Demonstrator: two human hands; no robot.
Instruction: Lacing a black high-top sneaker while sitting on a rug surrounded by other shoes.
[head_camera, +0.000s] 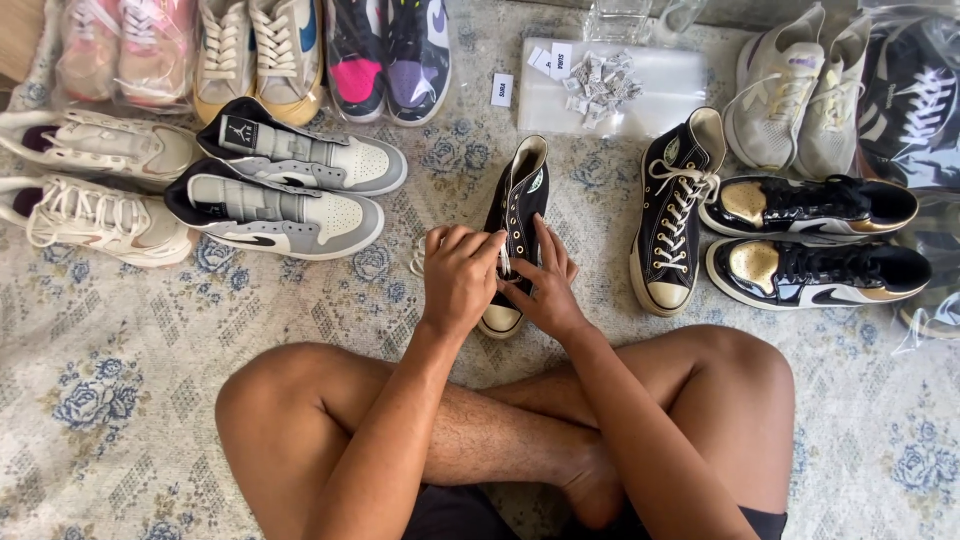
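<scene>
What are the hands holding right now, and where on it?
Both hands grip the black high-top sneaker at its laced front: left hand pinching the white lace, right hand against the shoe's side.

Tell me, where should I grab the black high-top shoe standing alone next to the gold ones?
Grip the black high-top by its tall ankle collar, coming from above at the far end. The collar gapes open and stands clear, so fingers can hook inside; its toe end sits close beside the black-and-gold sneakers.
</scene>
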